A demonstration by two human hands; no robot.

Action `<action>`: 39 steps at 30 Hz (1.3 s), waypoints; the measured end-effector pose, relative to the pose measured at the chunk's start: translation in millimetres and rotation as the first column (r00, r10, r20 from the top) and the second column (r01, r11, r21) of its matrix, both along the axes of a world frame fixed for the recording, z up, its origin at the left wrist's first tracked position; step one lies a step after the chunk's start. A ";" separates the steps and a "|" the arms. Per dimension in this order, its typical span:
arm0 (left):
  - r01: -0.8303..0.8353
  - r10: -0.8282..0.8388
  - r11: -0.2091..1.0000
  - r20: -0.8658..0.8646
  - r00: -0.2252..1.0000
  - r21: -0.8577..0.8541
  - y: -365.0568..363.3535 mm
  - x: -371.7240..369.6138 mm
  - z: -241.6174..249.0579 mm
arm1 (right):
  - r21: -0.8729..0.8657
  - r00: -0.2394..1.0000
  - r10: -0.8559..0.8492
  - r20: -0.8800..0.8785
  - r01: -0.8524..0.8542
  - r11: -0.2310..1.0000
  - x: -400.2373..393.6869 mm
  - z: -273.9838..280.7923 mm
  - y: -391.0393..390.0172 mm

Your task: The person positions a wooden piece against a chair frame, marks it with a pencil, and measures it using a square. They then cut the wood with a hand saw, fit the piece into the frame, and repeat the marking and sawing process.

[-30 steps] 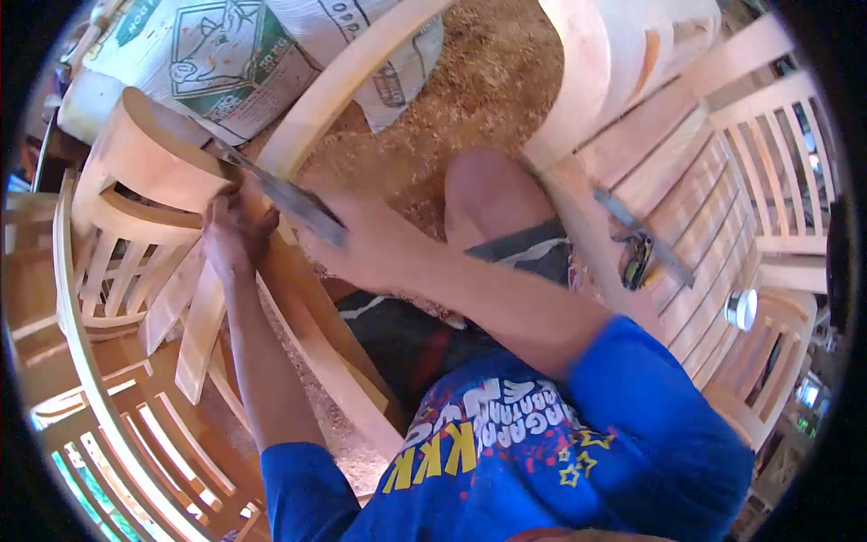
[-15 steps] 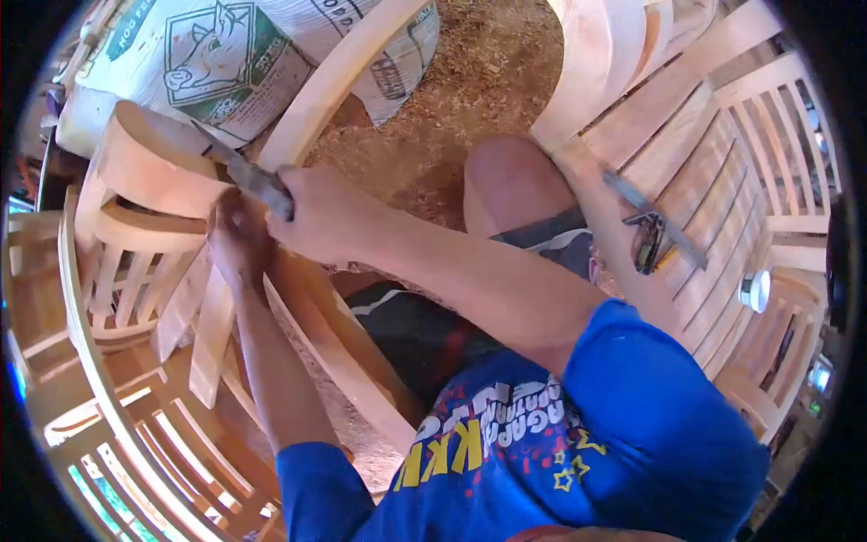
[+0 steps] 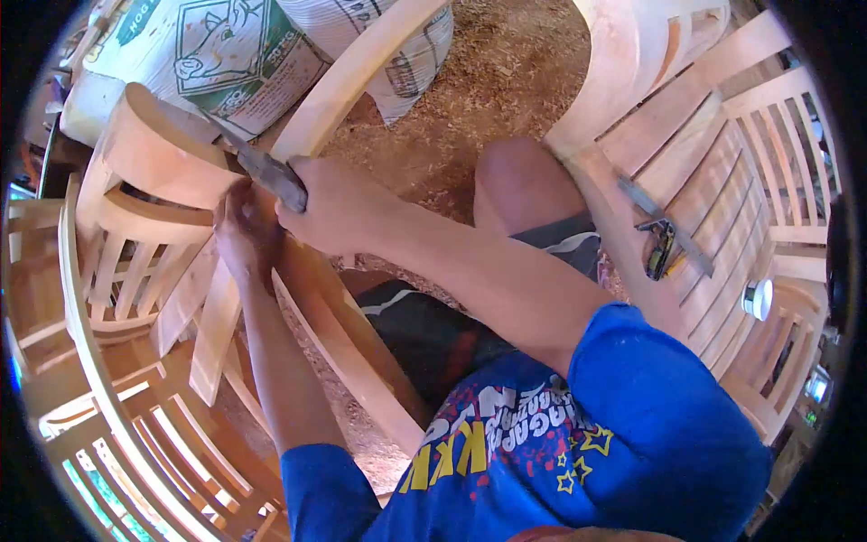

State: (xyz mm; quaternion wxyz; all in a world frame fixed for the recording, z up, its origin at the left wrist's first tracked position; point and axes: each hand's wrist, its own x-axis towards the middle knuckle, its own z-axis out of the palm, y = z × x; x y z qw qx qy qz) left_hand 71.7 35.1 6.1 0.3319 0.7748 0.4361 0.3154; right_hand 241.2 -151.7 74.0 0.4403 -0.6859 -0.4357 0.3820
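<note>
Pale, unfinished wood makes up nearly everything we record here.

Item, in work: a curved chair rail [image 3: 167, 154], bare and unvarnished, standing at upper left above a slatted chair back [image 3: 126, 271].

Item: a flat metal file [image 3: 257, 163], dark and long, lying slantwise across the rail's edge. Our right hand [image 3: 334, 203] is wrapped fully round its near end, fingers closed tight.

Item: our left hand [image 3: 239, 230], just below the file, fingers curled against the wood where rail meets upright; whether it grips or only steadies we cannot tell.

Item: sawdust [image 3: 488, 81] thick on the ground by our knee.

Item: printed feed sacks [image 3: 244, 54] behind the rail.

Item: a steel square [image 3: 668, 230] and a tape measure [image 3: 659, 248] resting on a slatted panel [image 3: 722, 226] at right.

Progress, as we judge it: shaping of the rail looks under way, with smoothing and any finishing left to do.
</note>
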 end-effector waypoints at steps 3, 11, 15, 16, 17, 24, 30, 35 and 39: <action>0.096 0.033 0.929 -0.339 0.940 0.358 -11.7 5.3 9.2 | 0.170 0.998 -0.036 -0.051 0.044 0.984 -0.5 -8.0 -33.8; 0.136 0.051 0.885 -0.382 0.923 0.446 -16.0 3.4 9.8 | 0.117 0.998 0.027 -0.050 -0.021 0.993 0.6 13.3 -224.4; 0.134 0.050 0.892 -0.389 0.920 0.432 -4.0 -2.0 5.9 | 0.277 0.999 -0.042 -0.014 0.044 0.960 -5.6 -41.4 -45.3; 0.138 0.034 0.903 -0.385 0.922 0.408 -7.2 -1.9 6.4 | 0.215 0.996 -0.053 0.066 0.038 0.976 -4.4 -31.8 -4.0; 0.133 0.021 0.913 -0.370 0.929 0.385 -10.2 1.6 8.2 | 0.156 0.999 -0.029 0.034 0.023 0.987 -1.9 -21.0 0.7; 0.063 0.103 0.931 -0.423 0.900 0.361 -17.0 3.9 12.8 | 0.112 0.999 0.026 -0.046 -0.020 0.994 0.0 3.4 -189.5; 0.091 0.136 0.907 -0.491 0.861 0.411 -8.1 0.4 5.7 | 0.174 0.998 0.032 -0.053 -0.022 0.984 -3.6 -24.0 -138.4; 0.102 0.028 0.927 -0.340 0.940 0.360 -0.7 -5.2 -3.6 | 0.065 1.000 -0.019 0.013 0.018 0.998 -3.6 -2.4 11.2; 0.078 0.105 0.926 -0.449 0.887 0.369 -12.4 3.6 12.4 | 0.229 0.998 -0.054 0.020 0.048 0.972 -9.8 -18.3 -109.0</action>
